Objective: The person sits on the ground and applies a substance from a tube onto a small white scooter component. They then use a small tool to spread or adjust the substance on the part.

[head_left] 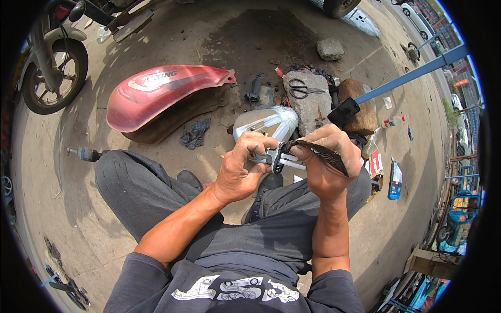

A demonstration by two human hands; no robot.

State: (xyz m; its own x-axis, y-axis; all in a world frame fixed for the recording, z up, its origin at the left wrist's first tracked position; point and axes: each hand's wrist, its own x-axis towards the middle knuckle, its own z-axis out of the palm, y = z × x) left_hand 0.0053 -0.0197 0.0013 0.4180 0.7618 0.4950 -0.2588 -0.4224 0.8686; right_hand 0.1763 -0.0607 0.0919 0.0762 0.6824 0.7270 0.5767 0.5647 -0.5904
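My left hand (242, 172) pinches a small fitting (278, 158) with a black rim and pale tubes at the centre of the view. My right hand (329, 167) grips a dark, creased strip (326, 156), perhaps cloth or abrasive sheet, against that fitting. Just beyond my hands lies a pale tank-like part (263, 122) with clear wrapping on it. A stone block (308, 109) carries black-handled scissors (300, 88), and a black object (344, 110) rests near a brown rock (360, 88).
A red tank shell (151, 99) lies left of centre beside crumpled cloth (194, 133). A motorbike wheel (55, 75) stands upper left; a power tool (83, 154) lies by my left knee. A blue pole (407, 74) slants at right, near a bottle (394, 121) and packets (395, 180).
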